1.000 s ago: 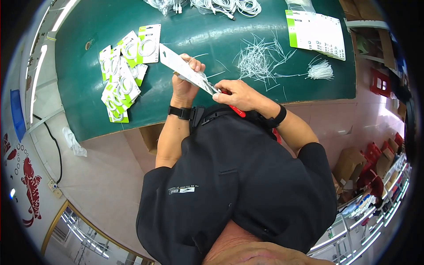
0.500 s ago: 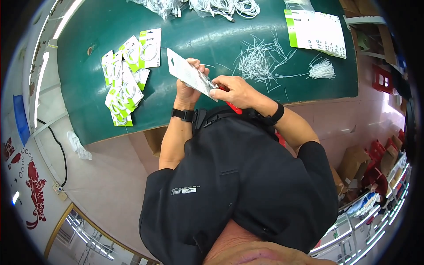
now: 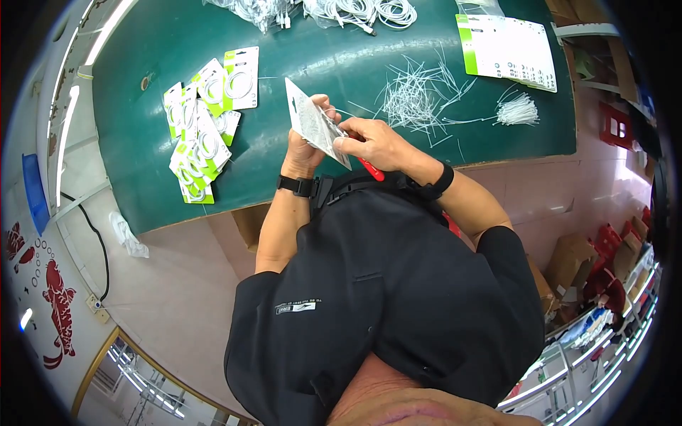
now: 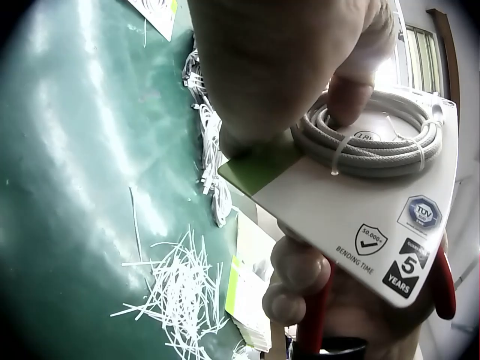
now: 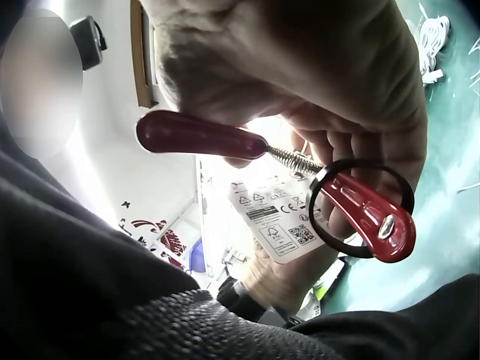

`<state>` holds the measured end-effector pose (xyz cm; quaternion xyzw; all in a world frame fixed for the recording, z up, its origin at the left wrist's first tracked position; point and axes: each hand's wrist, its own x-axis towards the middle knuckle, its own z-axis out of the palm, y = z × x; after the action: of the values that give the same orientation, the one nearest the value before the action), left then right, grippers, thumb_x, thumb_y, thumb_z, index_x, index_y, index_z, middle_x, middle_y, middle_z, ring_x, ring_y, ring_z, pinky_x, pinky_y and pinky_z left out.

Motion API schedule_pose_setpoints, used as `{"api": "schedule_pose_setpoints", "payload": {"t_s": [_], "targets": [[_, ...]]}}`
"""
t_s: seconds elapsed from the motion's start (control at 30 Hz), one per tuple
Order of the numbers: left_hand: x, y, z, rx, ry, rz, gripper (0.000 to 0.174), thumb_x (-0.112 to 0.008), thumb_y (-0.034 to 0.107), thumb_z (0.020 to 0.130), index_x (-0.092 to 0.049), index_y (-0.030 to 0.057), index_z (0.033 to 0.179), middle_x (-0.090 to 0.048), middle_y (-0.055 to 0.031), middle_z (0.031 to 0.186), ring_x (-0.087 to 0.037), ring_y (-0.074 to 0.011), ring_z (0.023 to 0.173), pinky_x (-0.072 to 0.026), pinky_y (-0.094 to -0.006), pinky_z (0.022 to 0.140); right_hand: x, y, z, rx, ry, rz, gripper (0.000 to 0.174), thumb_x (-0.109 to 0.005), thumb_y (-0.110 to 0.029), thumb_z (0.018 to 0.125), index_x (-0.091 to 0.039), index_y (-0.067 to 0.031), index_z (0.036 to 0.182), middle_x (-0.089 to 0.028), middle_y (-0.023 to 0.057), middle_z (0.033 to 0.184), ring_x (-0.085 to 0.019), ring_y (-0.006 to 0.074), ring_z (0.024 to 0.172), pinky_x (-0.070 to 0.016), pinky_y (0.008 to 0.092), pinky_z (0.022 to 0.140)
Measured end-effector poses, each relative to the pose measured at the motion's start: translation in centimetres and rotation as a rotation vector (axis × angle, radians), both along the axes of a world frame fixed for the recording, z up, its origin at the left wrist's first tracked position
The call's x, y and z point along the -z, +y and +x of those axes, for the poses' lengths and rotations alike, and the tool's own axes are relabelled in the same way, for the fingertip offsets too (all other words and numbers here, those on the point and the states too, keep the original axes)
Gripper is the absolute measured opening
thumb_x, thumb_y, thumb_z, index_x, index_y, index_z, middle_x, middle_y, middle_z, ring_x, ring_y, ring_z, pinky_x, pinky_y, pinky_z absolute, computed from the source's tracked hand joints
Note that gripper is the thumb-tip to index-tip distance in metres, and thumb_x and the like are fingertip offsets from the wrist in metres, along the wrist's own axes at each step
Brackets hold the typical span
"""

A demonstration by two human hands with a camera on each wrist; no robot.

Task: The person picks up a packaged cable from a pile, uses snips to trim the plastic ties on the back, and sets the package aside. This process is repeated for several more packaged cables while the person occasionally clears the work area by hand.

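Note:
My left hand (image 3: 302,150) grips a white packaging card (image 3: 305,117) with a green corner, tilted above the table's near edge. In the left wrist view, a coiled grey cable (image 4: 356,159) lies on the card's printed face, bound by thin ties, with a fingertip inside the coil. My right hand (image 3: 378,144) holds spring-loaded hand pliers (image 5: 367,214) with red handles and a black ring round one handle. Its fingers are close against the card's lower end. The pliers' tips are hidden behind the card and fingers.
On the green table (image 3: 305,57), finished cable cards (image 3: 199,135) are piled at left. Loose white ties (image 3: 412,99) lie at centre right, beside a tie bundle (image 3: 517,111). A card stack (image 3: 508,53) is at back right; coiled cables (image 3: 355,11) are at the back.
The card has turned steeper and its top end has shifted right in the head view. My right hand stays at its lower end with the pliers.

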<state>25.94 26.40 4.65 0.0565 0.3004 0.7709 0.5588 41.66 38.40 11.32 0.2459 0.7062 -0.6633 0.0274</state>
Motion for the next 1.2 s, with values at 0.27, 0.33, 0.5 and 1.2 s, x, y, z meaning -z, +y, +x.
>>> {"api": "schedule_pose_setpoints", "payload": {"t_s": [0.27, 0.33, 0.5, 1.2], "targets": [[-0.2, -0.3, 0.1, 0.005, 0.026, -0.037, 0.036, -0.065, 0.019, 0.096, -0.061, 0.0045, 0.129, -0.065, -0.0077, 0.105, -0.067, -0.0214, 0.097, -0.0562, -0.0378, 0.091, 1.4, -0.1, 0.1, -0.011, 0.008, -0.031, 0.053, -0.067, -0.047, 0.087, -0.069, 0.0047, 0.099, -0.066, 0.0164, 0.082, -0.063, 0.0266, 0.076, -0.0487, 0.0392, 0.071], [0.0, -0.5, -0.1, 0.022, 0.009, -0.06, 0.035, -0.065, 0.016, 0.096, -0.061, 0.0045, 0.129, -0.065, -0.0078, 0.105, -0.067, -0.0215, 0.098, -0.0562, -0.0378, 0.091, 1.9, -0.1, 0.1, 0.001, 0.008, -0.087, 0.052, -0.067, -0.046, 0.088, -0.07, 0.0049, 0.097, -0.066, 0.0161, 0.081, -0.063, 0.0252, 0.074, -0.0486, 0.039, 0.07], [1.5, -1.0, -0.8, 0.059, 0.028, -0.102, 0.035, -0.062, 0.004, 0.093, -0.06, 0.0048, 0.129, -0.066, -0.0081, 0.113, -0.067, -0.0227, 0.104, -0.0572, -0.038, 0.09, 2.1, 0.2, 0.3, 0.003, -0.031, -0.115, 0.05, -0.067, -0.044, 0.089, -0.071, 0.0053, 0.095, -0.067, 0.0151, 0.081, -0.063, 0.0224, 0.074, -0.0492, 0.038, 0.069], [-3.6, -0.3, -0.2, -0.243, 0.157, -0.208, 0.053, -0.059, -0.01, 0.089, -0.044, 0.0063, 0.137, -0.059, -0.0124, 0.129, -0.065, -0.0275, 0.116, -0.0569, -0.0438, 0.097, 1.5, 0.4, 1.6, -0.022, 0.021, -0.215, 0.038, -0.06, -0.029, 0.1, -0.061, 0.0029, 0.121, -0.062, 0.0025, 0.09, -0.06, 0.0094, 0.08, -0.0508, 0.0265, 0.074]]}}
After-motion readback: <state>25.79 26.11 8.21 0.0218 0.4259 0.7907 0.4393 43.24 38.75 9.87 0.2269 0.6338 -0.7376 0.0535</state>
